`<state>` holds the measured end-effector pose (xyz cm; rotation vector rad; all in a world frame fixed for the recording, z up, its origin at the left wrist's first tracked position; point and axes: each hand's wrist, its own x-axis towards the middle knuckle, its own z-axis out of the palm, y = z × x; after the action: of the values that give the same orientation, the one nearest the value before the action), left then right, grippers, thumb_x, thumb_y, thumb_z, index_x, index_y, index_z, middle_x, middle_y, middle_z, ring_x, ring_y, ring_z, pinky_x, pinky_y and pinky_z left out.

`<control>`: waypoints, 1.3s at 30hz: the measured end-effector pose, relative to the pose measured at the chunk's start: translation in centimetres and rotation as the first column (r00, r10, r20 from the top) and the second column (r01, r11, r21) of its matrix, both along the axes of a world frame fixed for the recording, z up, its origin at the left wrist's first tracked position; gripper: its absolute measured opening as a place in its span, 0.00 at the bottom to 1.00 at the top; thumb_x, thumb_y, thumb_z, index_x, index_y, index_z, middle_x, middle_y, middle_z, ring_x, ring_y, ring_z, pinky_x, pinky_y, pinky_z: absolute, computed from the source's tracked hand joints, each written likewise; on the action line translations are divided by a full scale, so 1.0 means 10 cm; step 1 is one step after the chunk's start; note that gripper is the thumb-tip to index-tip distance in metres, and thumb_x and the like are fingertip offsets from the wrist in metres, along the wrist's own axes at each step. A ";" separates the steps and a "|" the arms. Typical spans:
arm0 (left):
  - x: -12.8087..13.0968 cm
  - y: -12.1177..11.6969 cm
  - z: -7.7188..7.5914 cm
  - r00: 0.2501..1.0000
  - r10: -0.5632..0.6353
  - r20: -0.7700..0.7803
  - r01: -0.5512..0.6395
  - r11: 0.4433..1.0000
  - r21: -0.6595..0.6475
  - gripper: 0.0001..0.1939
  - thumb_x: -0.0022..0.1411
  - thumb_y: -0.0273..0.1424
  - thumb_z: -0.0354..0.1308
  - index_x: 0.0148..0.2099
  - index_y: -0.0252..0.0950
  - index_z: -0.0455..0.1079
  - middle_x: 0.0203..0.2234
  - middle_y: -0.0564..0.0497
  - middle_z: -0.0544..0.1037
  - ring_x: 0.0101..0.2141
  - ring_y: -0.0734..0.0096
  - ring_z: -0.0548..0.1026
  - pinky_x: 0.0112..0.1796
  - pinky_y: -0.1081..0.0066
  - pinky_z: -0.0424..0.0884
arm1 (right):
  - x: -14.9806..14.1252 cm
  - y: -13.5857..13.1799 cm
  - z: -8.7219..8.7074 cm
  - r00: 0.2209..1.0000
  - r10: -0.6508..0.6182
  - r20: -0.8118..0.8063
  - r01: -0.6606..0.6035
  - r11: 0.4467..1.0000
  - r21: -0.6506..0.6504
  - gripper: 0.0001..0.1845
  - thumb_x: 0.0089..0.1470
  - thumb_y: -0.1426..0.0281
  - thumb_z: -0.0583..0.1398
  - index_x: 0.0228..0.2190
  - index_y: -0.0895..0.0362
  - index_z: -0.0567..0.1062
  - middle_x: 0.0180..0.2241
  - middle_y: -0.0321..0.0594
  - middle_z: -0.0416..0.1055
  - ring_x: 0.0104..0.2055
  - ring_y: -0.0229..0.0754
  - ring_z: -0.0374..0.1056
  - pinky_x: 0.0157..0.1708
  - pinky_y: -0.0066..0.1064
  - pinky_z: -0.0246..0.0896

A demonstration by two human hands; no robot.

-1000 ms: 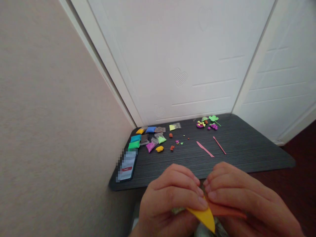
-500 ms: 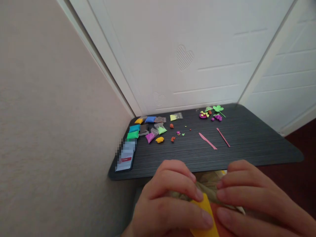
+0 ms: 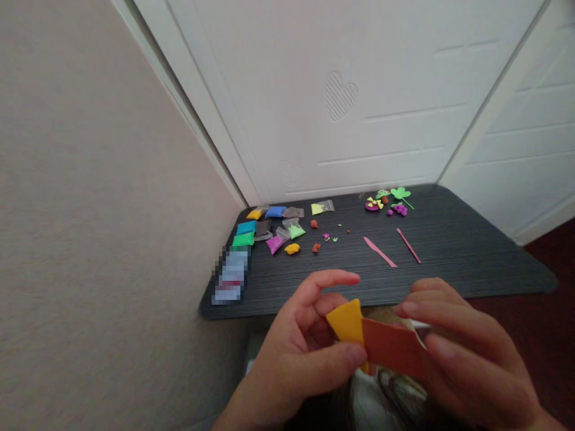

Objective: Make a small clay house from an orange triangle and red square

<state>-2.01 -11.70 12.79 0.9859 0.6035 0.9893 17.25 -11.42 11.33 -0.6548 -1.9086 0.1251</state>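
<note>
A white panelled door [image 3: 381,90] with embossed hearts and bars rises behind the far edge of a dark, ridged table [image 3: 476,251], and a plain pale wall [image 3: 112,209] runs along its left edge; dark red flooring [image 3: 552,263] shows beyond the right edge. Both hands are at the near edge, partly hiding it. The left hand [image 3: 299,353] pinches a yellow piece [image 3: 345,321] under its thumb, index finger stretched out free; the right hand [image 3: 471,341] has its fingers loosely curled and parted. An orange-brown strip [image 3: 390,346] spans from the yellow piece to the right hand, just in front of the near edge; whether the right fingers grip it I cannot tell. A phone [image 3: 231,275], its screen blurred out, lies at the near left corner. Coloured packets [image 3: 275,212] cluster from there to the far left corner. A pink knife-shaped tool [image 3: 380,252] and a thin pink tool [image 3: 408,245] lie between the hands and the far right corner, where a green clover shape [image 3: 400,193], a purple dish [image 3: 372,206] with yellow bits and a purple cluster [image 3: 399,209] sit. A yellow lump [image 3: 292,248] and smaller orange-brown lumps [image 3: 313,224] rest beside the packets, with tiny crumbs [image 3: 348,231] towards the middle.
</note>
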 end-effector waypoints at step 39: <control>0.03 0.90 -1.26 0.327 0.573 -0.752 0.468 0.593 0.655 0.18 0.59 0.26 0.53 0.53 0.38 0.65 0.52 0.55 0.68 0.56 0.60 0.59 0.56 0.53 0.53 | 0.34 0.76 -1.23 0.786 0.002 0.618 0.262 0.905 -0.336 0.25 0.47 0.76 0.59 0.49 0.56 0.67 0.46 0.44 0.68 0.48 0.48 0.60 0.47 0.47 0.56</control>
<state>-1.72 -2.73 0.21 2.5718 1.2323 0.5767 20.62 -3.78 -0.93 -1.2305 -2.4766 0.2494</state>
